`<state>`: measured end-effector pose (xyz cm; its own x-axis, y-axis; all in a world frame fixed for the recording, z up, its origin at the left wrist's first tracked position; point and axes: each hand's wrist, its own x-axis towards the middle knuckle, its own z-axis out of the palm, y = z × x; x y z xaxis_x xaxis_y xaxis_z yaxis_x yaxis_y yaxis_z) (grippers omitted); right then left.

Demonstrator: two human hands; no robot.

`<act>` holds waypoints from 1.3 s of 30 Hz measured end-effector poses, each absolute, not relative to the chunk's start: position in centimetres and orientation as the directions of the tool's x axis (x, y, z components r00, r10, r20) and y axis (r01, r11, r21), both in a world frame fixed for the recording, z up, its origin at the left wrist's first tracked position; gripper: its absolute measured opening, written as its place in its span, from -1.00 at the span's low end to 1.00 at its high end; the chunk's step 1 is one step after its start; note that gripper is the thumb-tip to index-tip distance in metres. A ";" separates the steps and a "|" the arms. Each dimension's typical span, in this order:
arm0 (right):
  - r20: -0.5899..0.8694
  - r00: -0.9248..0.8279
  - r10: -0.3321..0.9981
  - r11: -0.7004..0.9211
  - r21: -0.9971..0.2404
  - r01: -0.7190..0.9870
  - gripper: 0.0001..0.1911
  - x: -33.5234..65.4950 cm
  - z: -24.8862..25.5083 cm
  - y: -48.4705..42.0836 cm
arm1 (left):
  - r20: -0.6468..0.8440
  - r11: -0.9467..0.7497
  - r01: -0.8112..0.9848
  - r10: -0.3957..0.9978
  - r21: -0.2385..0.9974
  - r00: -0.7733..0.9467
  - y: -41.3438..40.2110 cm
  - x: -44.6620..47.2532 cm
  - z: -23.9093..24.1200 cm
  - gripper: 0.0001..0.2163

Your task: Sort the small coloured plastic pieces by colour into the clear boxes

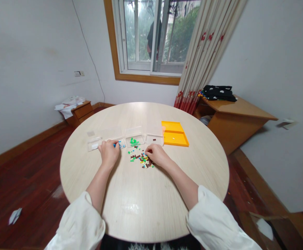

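Note:
My left hand (109, 152) is over a clear plastic box (124, 147) that holds small blue building bricks (119, 143). Its fingers are pinched, with a small blue brick showing at the tips. Over the right side of a mixed pile of brown, green, yellow, white and blue bricks (149, 163), my right hand (156, 154) has thumb and finger closed together. Whatever is between them is too small to make out. Green bricks (133, 141) lie in the clear box just right of my left hand. Another clear box, beyond my right hand, holds a brown brick (154, 139).
At the left end of the row stands a clear box (90, 149) with white pieces. An open yellow case (176, 142) with a small white piece lies at the right. The round table (141, 208) faces a window (156, 38); a wooden desk (240, 114) stands to the right.

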<state>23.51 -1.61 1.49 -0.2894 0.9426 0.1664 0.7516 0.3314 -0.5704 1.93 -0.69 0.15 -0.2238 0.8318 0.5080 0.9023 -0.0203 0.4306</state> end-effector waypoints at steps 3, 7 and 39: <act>0.162 -0.296 0.941 0.336 -0.543 0.769 -0.83 23.5 1.6 -1.7 | 0.471 0.011 0.903 0.850 0.430 -0.235 -0.8 2.0 0.4 -0.76; 0.157 -0.305 0.939 0.342 -0.496 0.798 -0.83 23.4 1.6 -1.8 | 0.437 0.042 0.904 0.865 0.426 -0.246 -0.8 1.9 0.4 -0.75; 0.388 -0.196 0.900 0.435 -0.823 0.365 -0.95 22.3 1.3 -1.8 | 0.592 -0.577 0.596 0.781 0.558 0.202 -2.1 5.7 0.2 -0.93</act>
<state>22.25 -1.80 1.32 -0.1963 0.9003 0.3884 0.3648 0.4348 -0.8233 5.74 -2.05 0.22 0.2015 0.7806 0.5916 0.5964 -0.5769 0.5581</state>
